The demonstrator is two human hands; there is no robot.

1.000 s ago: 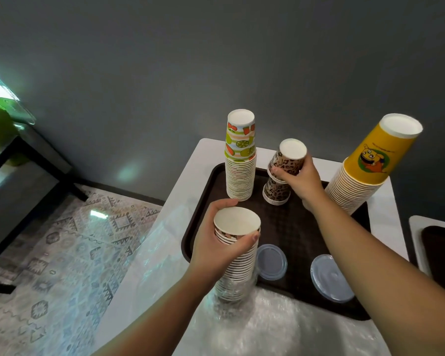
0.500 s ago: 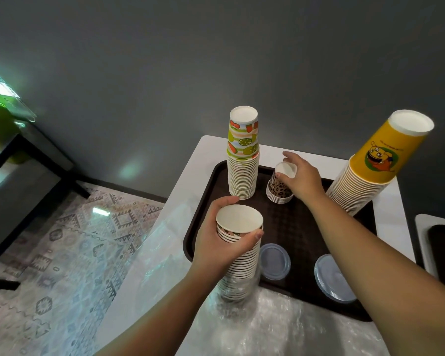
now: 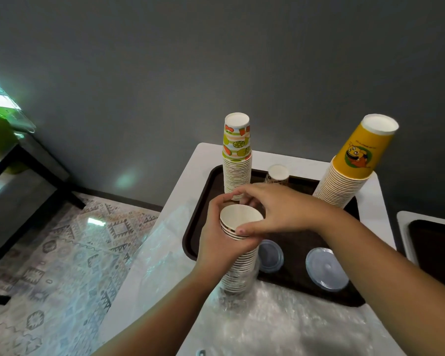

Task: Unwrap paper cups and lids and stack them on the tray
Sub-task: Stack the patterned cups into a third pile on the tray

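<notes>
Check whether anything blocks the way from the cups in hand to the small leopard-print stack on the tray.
Nothing visible does. The right hand grips the top cups of the held stack; the leopard-print stack stands just beyond, with the fruit-print stack off to its left.

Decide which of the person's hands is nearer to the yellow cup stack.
Right. The right hand lies just left of and below the yellow cup stack; the left hand grips the upright cup stack, further left.

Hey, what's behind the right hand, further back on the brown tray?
A small leopard-print paper cup stack, upside down, stands on the brown tray behind the right hand. Only its top shows; the hand covers its lower part.
</notes>
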